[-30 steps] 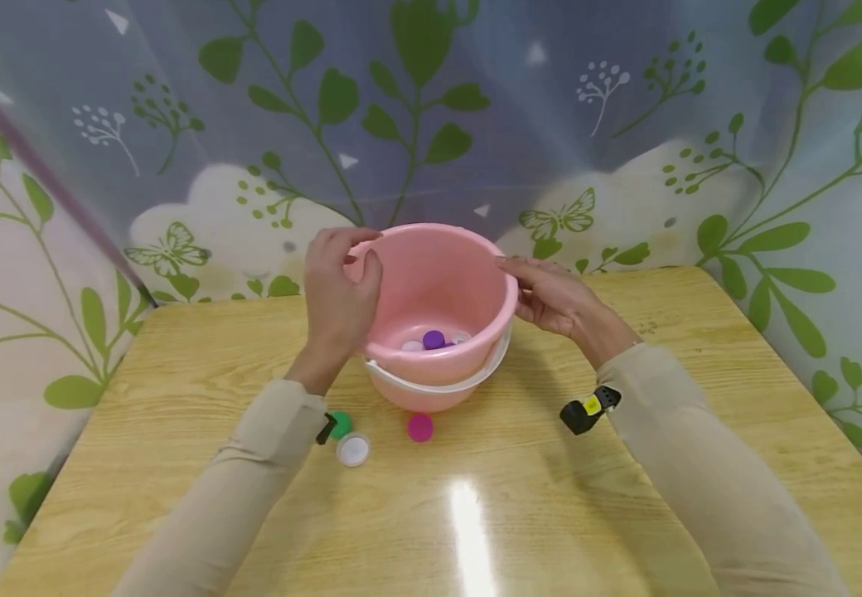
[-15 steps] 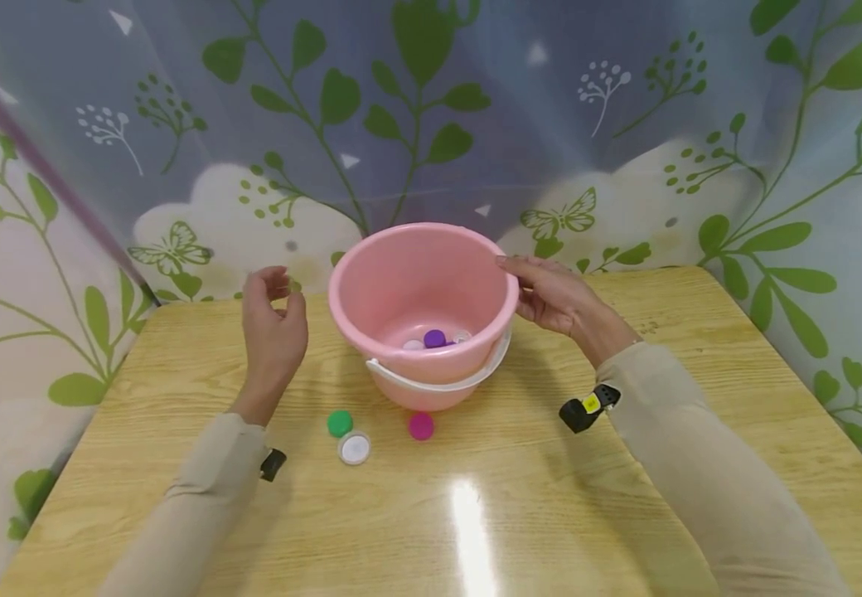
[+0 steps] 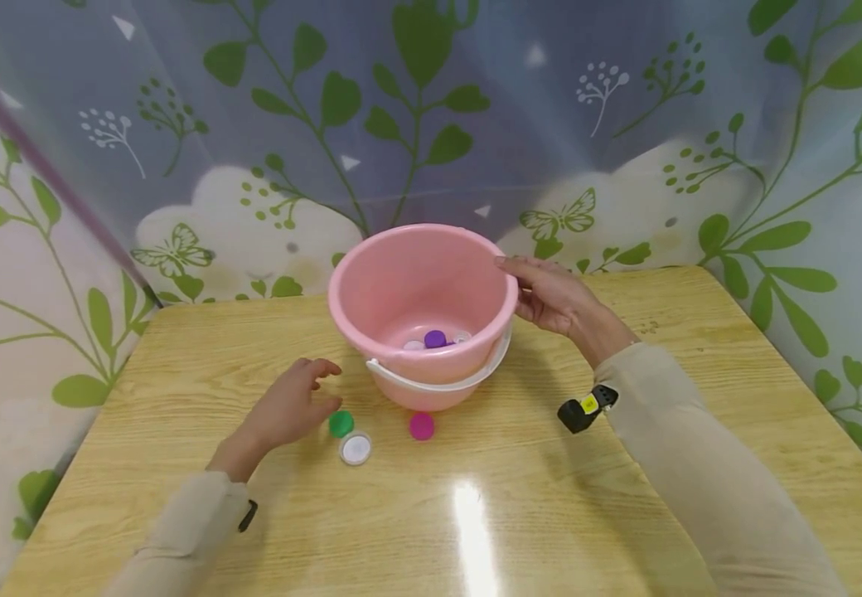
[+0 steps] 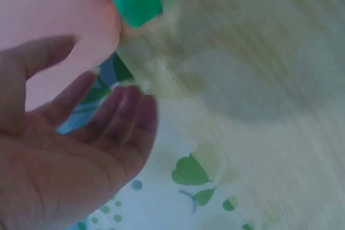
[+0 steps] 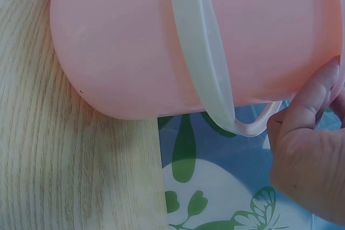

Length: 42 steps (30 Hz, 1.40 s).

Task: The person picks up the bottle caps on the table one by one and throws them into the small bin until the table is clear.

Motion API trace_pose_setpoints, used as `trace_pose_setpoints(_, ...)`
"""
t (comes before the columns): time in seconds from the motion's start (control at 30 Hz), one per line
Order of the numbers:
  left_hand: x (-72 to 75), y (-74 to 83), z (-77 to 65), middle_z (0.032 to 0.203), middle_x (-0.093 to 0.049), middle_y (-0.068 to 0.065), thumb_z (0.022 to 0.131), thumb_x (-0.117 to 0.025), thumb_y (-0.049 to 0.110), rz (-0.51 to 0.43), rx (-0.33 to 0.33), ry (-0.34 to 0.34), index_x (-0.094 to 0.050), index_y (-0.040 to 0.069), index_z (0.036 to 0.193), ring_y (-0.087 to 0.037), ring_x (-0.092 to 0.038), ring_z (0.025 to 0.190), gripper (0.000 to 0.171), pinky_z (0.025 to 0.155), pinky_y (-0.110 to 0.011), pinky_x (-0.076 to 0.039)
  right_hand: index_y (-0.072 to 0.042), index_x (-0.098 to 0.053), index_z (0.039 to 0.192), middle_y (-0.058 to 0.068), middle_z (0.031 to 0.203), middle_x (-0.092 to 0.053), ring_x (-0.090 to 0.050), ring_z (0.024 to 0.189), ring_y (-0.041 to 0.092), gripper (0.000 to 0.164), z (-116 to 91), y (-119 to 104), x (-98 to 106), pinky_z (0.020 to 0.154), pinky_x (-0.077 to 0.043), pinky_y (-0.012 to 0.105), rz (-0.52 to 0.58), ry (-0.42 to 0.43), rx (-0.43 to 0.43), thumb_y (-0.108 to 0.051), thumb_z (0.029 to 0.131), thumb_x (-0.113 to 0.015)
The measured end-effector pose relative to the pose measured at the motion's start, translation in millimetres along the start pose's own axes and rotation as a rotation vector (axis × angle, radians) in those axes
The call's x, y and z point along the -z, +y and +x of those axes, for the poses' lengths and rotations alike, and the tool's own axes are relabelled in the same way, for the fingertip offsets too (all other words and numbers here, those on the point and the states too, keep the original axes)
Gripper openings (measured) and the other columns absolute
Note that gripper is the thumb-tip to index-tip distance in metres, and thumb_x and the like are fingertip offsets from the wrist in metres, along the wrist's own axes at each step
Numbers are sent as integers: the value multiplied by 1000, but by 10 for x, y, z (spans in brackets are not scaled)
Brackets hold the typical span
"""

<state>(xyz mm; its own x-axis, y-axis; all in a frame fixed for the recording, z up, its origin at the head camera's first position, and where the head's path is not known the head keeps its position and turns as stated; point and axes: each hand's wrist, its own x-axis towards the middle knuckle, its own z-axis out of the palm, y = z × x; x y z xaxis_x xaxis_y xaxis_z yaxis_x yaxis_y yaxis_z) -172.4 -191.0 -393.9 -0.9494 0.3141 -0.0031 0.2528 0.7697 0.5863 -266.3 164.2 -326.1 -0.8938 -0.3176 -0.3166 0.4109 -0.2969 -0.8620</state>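
A pink bucket (image 3: pixel 416 278) stands on the wooden table, its white handle (image 3: pixel 431 386) hanging down the front. My right hand (image 3: pixel 554 300) grips the bucket's right rim, thumb on top and fingers beneath, as the right wrist view (image 5: pixel 312 149) also shows. Left of the bucket, my left hand (image 3: pixel 288 408) reaches low with loosely bent fingers and holds nothing. Its thumb is close to a green bottle cap (image 3: pixel 341 424). Beside that cap lies a round white cap (image 3: pixel 355 448). In front of the bucket is a magenta cap (image 3: pixel 422 426). A purple cap (image 3: pixel 434 338) and whitish pieces lie inside the bucket.
The wooden table (image 3: pixel 595 514) ends at the back against a wall covering (image 3: pixel 267 199) printed with leaves and butterflies. More printed covering rises at both sides. A black wrist camera (image 3: pixel 578 414) is strapped at my right sleeve.
My left hand let go of the bucket's left rim, moved out to the left, then came down beside the green cap. My right hand and the bucket have stayed put.
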Motion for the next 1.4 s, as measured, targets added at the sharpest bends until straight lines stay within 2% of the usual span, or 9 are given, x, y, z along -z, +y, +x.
trace_pose_setpoints(0.17, -84, 11, -74, 121, -52, -20, 82, -61, 2, 41, -68, -142, -56, 0, 123, -37, -53, 104, 41, 87, -50, -48, -4, -54, 113, 6, 95, -56, -63, 66, 12, 28, -8, -1, -11, 60, -56, 19, 7, 1, -6, -23, 94, -63)
trace_pose_setpoints(0.33, -154, -23, -81, 118, -56, -15, 73, -61, -5, 102, -150, -195, -60, 0, 119, -33, -52, 108, 46, 94, -50, -44, -5, -55, 112, 5, 93, -57, -63, 66, 12, 27, -4, 5, -22, 59, -56, 18, 7, 5, -10, -23, 94, -63)
trace_pose_setpoints(0.6, -204, -59, -101, 111, -59, -10, 78, -72, 5, 151, -245, -172, -64, 3, 112, -29, -54, 103, 35, 92, -47, -46, -4, -54, 113, 6, 93, -57, -63, 67, 11, 28, 1, 7, -26, 59, -56, 18, 19, 0, 2, -22, 94, -63)
trace_pose_setpoints(0.8, -215, -51, -108, 106, -61, -7, 78, -74, 7, 174, -293, -152, -68, 6, 103, -28, -56, 99, 26, 89, -46, -47, -4, -51, 115, 5, 94, -56, -63, 66, 10, 29, -8, 0, -22, 59, -55, 16, 5, -8, 0, -22, 95, -61)
trace_pose_setpoints(1.0, -245, -76, -107, 98, -62, -4, 78, -71, 2, 211, -339, -117, -70, 6, 97, -23, -56, 92, 20, 84, -42, -49, -4, -52, 116, 6, 93, -57, -63, 66, 11, 30, -14, 7, -12, 58, -55, 18, 13, 4, 7, -22, 95, -62)
trace_pose_setpoints(1.4, -250, -77, -130, 96, -64, -3, 76, -67, -5, 252, -323, -112, -73, 5, 96, -22, -57, 90, 23, 81, -40, -51, -3, -52, 115, 6, 94, -57, -63, 66, 11, 30, -17, 16, -8, 58, -55, 18, 7, 4, 11, -22, 94, -62)
